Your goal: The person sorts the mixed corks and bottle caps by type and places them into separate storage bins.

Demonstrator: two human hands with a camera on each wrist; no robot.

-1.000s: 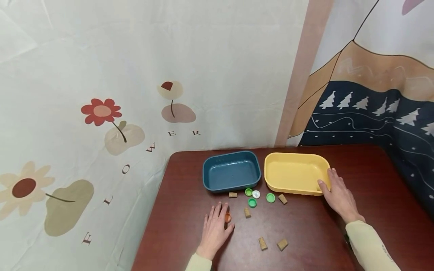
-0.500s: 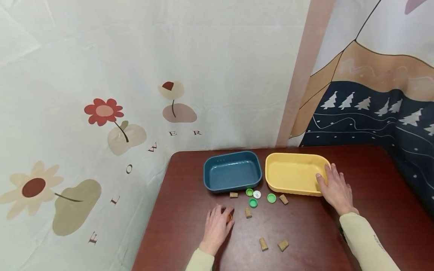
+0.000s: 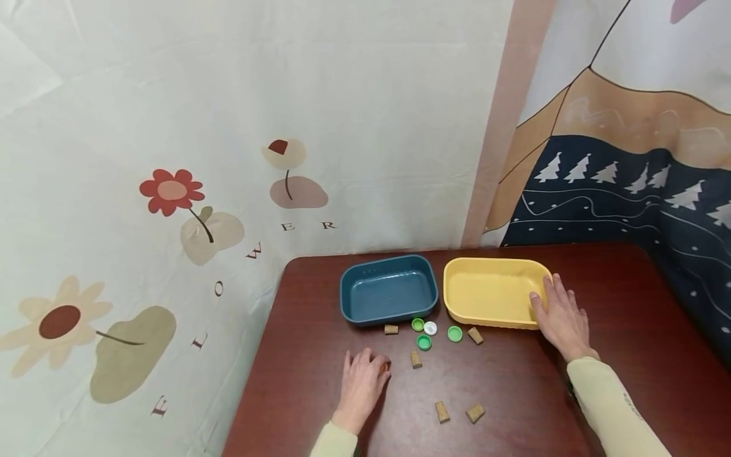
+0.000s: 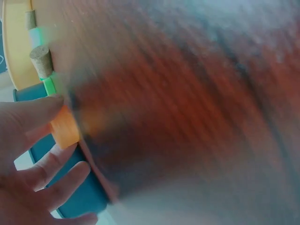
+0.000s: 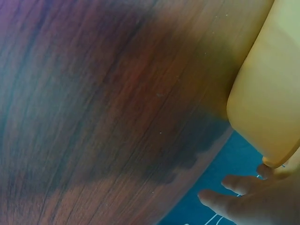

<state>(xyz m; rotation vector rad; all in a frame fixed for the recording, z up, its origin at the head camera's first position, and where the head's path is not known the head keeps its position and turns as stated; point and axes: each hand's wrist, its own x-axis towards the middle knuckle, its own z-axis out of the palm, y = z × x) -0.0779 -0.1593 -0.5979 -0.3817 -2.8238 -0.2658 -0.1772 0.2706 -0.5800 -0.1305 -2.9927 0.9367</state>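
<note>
My left hand (image 3: 361, 388) is low over the table, pinching an orange bottle cap (image 4: 65, 127) between thumb and fingers. In the head view only a sliver of that cap shows beside the fingertips. My right hand (image 3: 562, 320) rests at the right end of the yellow tray (image 3: 497, 322), its thumb over the rim and its fingers extended along the outer side. The right wrist view shows the tray's outer wall (image 5: 267, 89) with spread fingers (image 5: 218, 199) beside it. A cork (image 3: 415, 359) lies just right of the left hand.
A blue tray (image 3: 388, 316) stands left of the yellow one. In front lie green caps (image 3: 424, 342), a white cap (image 3: 430, 328) and more corks (image 3: 391, 329). Two corks (image 3: 442, 412) lie nearer the table's (image 3: 514, 406) front. A printed cloth (image 3: 371, 127) hangs behind.
My left hand's fingers have drawn in from spread beside the orange cap to pinching it. The right hand has shifted slightly left, farther over the yellow tray's rim.
</note>
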